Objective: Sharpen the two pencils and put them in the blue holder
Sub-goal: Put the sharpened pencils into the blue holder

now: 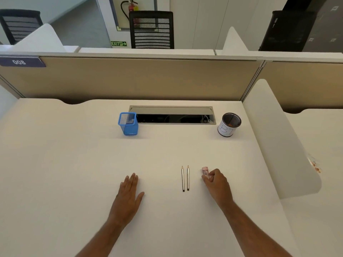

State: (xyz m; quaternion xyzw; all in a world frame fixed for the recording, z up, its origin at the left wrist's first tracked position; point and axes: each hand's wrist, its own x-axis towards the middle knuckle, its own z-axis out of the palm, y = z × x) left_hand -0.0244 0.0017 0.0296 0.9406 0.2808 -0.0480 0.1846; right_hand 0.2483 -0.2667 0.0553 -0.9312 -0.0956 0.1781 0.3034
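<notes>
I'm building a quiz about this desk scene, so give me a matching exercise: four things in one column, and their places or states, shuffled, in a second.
Things:
1. blue holder
2. two pencils
3. left hand
4. pink sharpener

Places or states:
A. at the fingers of the right hand
B. flat on the desk, palm down
C. upright beside the left end of the cable slot
D. lying side by side, tips pointing away

Pairs: 1-C, 2-D, 3-B, 4-A

From my remote station I see a matt, smooth cream desk (pixel 74 164), a blue wire-mesh holder (pixel 128 123), a black mesh cup (pixel 229 127) wrapped in white paper, and a sharpener (pixel 205 171) of pale pink plastic — glossy, partly translucent.
</notes>
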